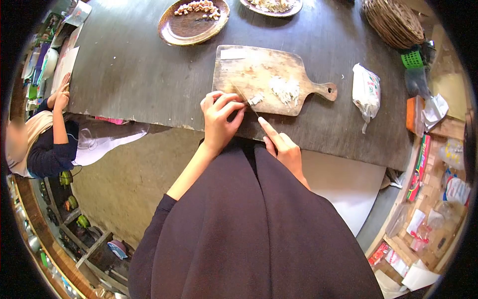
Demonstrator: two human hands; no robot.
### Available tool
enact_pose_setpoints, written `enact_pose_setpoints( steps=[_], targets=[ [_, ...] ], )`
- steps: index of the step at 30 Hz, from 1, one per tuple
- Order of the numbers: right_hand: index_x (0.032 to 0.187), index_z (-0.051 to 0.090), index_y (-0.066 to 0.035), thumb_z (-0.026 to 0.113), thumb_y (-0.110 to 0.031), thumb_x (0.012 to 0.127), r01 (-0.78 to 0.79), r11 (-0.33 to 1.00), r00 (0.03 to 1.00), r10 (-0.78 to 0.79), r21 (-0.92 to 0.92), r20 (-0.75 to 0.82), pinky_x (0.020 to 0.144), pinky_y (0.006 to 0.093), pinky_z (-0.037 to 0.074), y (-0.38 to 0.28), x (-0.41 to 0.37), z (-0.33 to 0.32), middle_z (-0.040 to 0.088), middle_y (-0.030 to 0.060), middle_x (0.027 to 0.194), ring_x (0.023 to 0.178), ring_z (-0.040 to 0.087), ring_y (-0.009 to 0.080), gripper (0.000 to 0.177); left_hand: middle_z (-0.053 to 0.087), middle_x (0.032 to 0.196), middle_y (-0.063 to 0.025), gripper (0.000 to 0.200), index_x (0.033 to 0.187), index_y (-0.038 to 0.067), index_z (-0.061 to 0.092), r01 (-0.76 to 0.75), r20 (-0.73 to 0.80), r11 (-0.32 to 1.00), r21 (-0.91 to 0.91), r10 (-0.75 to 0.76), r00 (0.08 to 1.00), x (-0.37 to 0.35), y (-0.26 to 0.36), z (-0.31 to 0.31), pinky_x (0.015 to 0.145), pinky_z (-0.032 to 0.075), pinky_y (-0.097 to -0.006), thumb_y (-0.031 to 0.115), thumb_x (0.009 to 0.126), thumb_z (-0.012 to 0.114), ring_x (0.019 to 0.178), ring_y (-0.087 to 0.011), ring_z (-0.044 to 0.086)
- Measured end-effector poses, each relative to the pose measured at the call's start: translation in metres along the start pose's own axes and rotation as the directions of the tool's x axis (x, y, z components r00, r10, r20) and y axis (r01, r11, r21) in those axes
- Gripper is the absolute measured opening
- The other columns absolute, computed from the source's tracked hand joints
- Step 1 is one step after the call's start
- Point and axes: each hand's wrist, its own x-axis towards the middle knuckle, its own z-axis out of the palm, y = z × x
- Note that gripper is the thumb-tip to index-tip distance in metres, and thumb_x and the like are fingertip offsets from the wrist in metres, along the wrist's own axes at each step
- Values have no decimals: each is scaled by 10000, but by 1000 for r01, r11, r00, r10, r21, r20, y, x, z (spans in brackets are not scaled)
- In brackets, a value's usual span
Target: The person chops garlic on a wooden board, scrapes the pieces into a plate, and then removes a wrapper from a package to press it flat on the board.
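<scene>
A wooden cutting board (259,65) with a handle lies at the near edge of the dark table. My right hand (284,149) grips a knife (244,94), index finger stretched along it, its thin blade slanting over the board. Beside the blade, at the board's lower left corner, the bent fingers of my left hand (221,117) are closed; whatever they hold is hidden. A few white cut pieces (256,98) lie just right of the blade. Farther right on the board is a larger heap of chopped white pieces (285,91). A pale flat strip (233,54) rests at the board's upper left.
Beyond the board stand a brown plate (191,35) with chopped reddish pieces and another plate (274,11) holding pale shreds. A white plastic packet (366,89) lies right of the board. Stacked woven baskets (393,22) sit back right. Another person (47,134) is at the left.
</scene>
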Motion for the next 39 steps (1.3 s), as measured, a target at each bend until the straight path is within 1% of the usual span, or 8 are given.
enact_pose_setpoints(
  steps=[2, 4, 14, 16, 20, 23, 31, 39],
  targets=[
    [1466, 575, -380, 703, -235, 957, 73, 997, 993, -72, 0, -97, 546, 424, 555, 2, -1, 1, 560, 79, 710, 561, 623, 281, 544, 722, 1063, 23, 158, 895, 127, 737, 1, -7, 1000, -2, -1, 1000, -1, 0, -1, 992, 378, -433, 104, 756, 809, 1108, -275, 569],
    [1446, 614, -247, 660, -103, 977, -65, 994, 996, 60, 82, 58, 718, 423, 542, -7, -1, -10, 644, 182, 819, 709, 652, 334, 493, 723, 1059, 23, 155, 893, 126, 735, 3, 3, 1000, -8, -3, 1000, -1, 0, -1, 994, 378, -436, 110, 759, 811, 1112, -278, 571],
    [1449, 610, -235, 654, -100, 979, -82, 988, 995, 73, 127, 74, 740, 422, 545, -12, 0, -8, 649, 201, 841, 736, 662, 352, 491, 728, 1063, 5, 185, 894, 123, 756, 16, 0, 1000, 0, -16, 1000, 0, 2, -2, 1009, 386, -415, 73, 733, 833, 1102, -274, 585],
    [1463, 583, -360, 701, -219, 958, 31, 996, 998, -27, 83, -50, 587, 430, 557, -3, -1, 1, 599, 93, 743, 604, 643, 292, 537, 731, 1063, 2, 183, 890, 122, 756, 17, 7, 1000, -2, -17, 1000, 0, 2, -3, 1009, 388, -417, 69, 731, 831, 1104, -277, 586],
    [1465, 578, -368, 697, -222, 959, 13, 996, 999, -9, 83, -41, 584, 428, 558, -7, -2, 0, 604, 90, 750, 600, 642, 291, 539, 725, 1064, 15, 167, 900, 124, 738, 1, -2, 1000, -13, -1, 1000, -1, -1, -1, 993, 378, -435, 107, 751, 810, 1108, -277, 572],
    [1464, 573, -383, 696, -220, 958, 2, 997, 1000, -2, -80, 0, 590, 438, 562, -6, -1, -5, 609, 89, 759, 595, 639, 296, 546, 727, 1064, 16, 164, 902, 128, 740, 3, -1, 1000, 0, -3, 1000, -2, 0, 2, 999, 376, -433, 113, 756, 814, 1106, -273, 572],
    [1437, 623, -235, 654, -123, 963, 23, 982, 995, -4, 186, -101, 634, 421, 534, 6, 11, -38, 648, 140, 788, 654, 626, 310, 488, 666, 1089, 20, 234, 1031, 206, 781, -26, 59, 992, 127, 18, 998, 5, 23, -6, 1038, 342, -460, 168, 801, 796, 1173, -284, 525],
    [1467, 572, -362, 673, -197, 965, 33, 995, 997, -40, 94, 69, 628, 424, 554, 7, -4, -24, 620, 113, 751, 658, 645, 299, 538, 671, 1088, 15, 168, 980, 203, 785, 81, -110, 986, 147, -65, 992, 16, -2, -20, 1008, 330, -431, 156, 819, 779, 1138, -269, 506]
  ],
)
